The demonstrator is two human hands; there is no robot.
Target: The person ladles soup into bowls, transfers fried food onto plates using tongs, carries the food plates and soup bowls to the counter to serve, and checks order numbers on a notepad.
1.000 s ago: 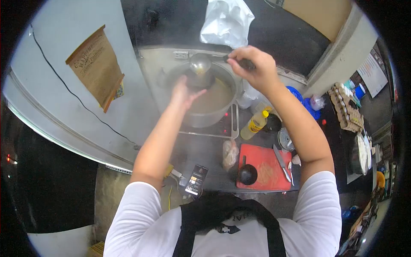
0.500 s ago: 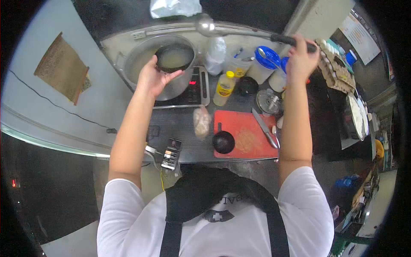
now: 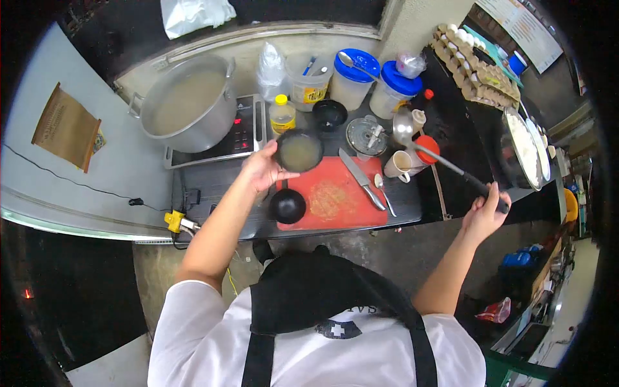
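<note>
My left hand (image 3: 263, 169) holds a black bowl (image 3: 300, 152) of cloudy liquid by its rim, over the upper left part of the red cutting board (image 3: 332, 193). Out to the right, my right hand (image 3: 485, 214) is closed round the black handle of a ladle (image 3: 451, 166). The ladle's metal head lies over the jars' side of the counter, near a red-lidded jar (image 3: 425, 149). A smaller black bowl (image 3: 287, 206) sits on the board's left edge. A knife (image 3: 362, 182) and a spoon (image 3: 385, 193) rest on its right side.
A large pot (image 3: 188, 106) of cloudy liquid stands on an induction cooker (image 3: 248, 129) at the left. Behind the board are a yellow-capped bottle (image 3: 282, 116), blue-lidded containers (image 3: 351, 80) and a clear lid (image 3: 366, 136). A mug (image 3: 398, 165) stands right of the board. Egg trays (image 3: 474, 71) lie farther right.
My left hand has brought the bowl from over the pot to above the board. My right hand and the ladle have come down and to the right. The view has shifted rightward.
</note>
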